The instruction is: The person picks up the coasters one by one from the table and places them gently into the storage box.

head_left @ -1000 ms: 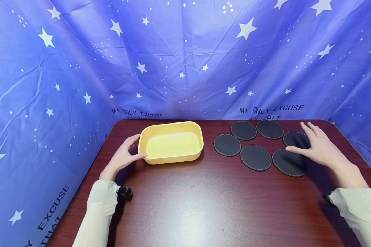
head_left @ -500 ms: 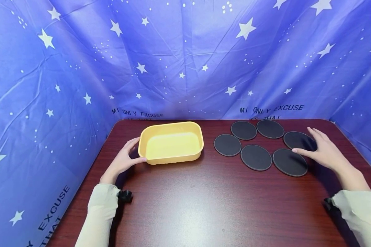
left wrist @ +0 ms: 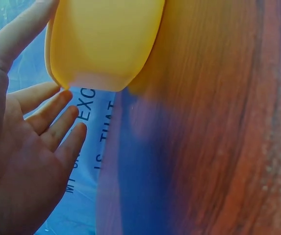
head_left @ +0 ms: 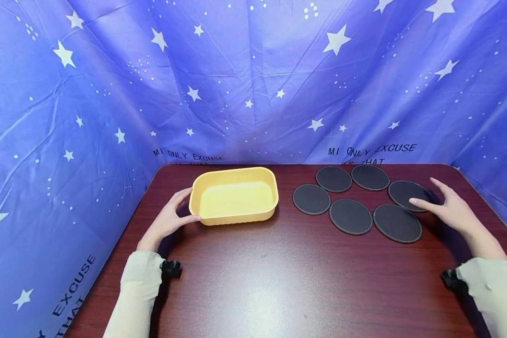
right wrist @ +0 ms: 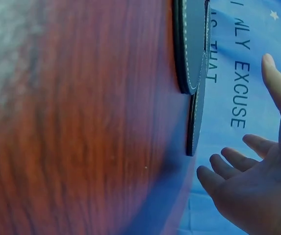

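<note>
A yellow rectangular tub [head_left: 236, 196] with rounded corners stands on the left of the table. At its left end is my left hand [head_left: 166, 220], thumb by the near corner and fingers by the far side. In the left wrist view the fingers [left wrist: 57, 120] are spread, with tips right at the tub's edge. My right hand [head_left: 454, 211] hovers at the far right, holding nothing, thumb and fingers apart. The thumb overlaps the rightmost black round coaster [head_left: 405, 193] in the head view. Just in front lies another stitched coaster [head_left: 397, 223].
Several more black coasters [head_left: 350, 216] lie flat in a loose ring right of the tub. The dark red wooden table [head_left: 279, 272] ends at a blue star-printed cloth [head_left: 253, 84] behind and at both sides.
My right hand has moved to the right and slightly toward me, uncovering more of the two right-hand coasters. The left hand and the tub have stayed almost still.
</note>
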### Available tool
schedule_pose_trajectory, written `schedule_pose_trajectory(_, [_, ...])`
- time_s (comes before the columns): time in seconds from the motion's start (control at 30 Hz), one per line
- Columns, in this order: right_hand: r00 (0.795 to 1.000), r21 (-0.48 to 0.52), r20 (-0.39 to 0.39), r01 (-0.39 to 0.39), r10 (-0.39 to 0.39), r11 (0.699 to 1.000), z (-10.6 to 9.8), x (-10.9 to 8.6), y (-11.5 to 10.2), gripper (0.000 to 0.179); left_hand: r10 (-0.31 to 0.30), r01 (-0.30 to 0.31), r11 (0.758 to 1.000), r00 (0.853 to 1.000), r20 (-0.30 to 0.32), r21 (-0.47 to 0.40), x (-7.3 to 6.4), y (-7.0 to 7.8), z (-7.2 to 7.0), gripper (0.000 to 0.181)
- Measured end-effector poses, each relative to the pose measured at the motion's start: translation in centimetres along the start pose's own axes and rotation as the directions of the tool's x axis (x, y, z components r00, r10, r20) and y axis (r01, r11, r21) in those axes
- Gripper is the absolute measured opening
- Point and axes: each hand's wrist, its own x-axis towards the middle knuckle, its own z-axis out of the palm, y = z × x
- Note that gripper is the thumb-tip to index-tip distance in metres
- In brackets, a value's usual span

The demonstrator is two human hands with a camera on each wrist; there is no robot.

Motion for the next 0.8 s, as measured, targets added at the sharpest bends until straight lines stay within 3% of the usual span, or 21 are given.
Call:
schedule_pose_trajectory(0.27, [0.997,0.114,0.019,-0.070,0.068,0.991,-0.1,-0.2,0.4,0.095,-0.009,0.008,0.997,1.000,0.004,0.071,0.3,-0.1,-0.2,0.089])
schedule_pose_trajectory(0.8, [0.988,0.201,0.012,-0.156,0.156,0.967,-0.5,0.1,1.4,0.085,-0.045,0.036,0.989,0.997,0.059,0.142,0.7,0.7,-1.0,0.091])
